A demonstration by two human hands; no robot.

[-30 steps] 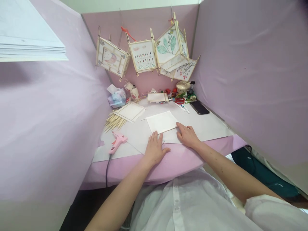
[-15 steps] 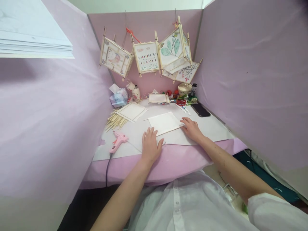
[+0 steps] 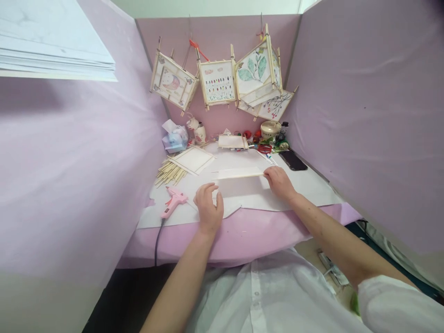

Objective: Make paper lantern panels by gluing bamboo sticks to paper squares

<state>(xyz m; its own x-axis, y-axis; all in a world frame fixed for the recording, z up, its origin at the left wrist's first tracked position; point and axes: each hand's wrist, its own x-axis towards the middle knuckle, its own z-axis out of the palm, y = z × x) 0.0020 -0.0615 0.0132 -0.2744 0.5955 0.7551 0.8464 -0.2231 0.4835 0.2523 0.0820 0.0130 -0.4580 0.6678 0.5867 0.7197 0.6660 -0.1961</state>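
Note:
A white panel (image 3: pixel 239 174) with a thin wooden stick along its near edge is lifted above the paper-covered table, seen almost edge-on. At its right end, the fingers of my right hand (image 3: pixel 279 182) are closed on it. Just short of the panel's left end is my left hand (image 3: pixel 209 207), fingers curved and apart, thumb up, with nothing visible in it. A pink glue gun (image 3: pixel 173 202) lies on the table to the left of my left hand, its cord running over the front edge.
Thin wooden sticks (image 3: pixel 169 172) lie at left under a white framed panel (image 3: pixel 192 158). Behind stand a tissue pack (image 3: pixel 174 138), a small framed panel (image 3: pixel 233 141) and red scissors (image 3: pixel 264 149). A phone (image 3: pixel 293 160) lies at right. Decorated frames (image 3: pixel 218 82) hang above; pink-covered walls enclose the sides.
The white panel has risen off the table and tilted, held by my right hand. My left hand has drawn away from it, down and to the left.

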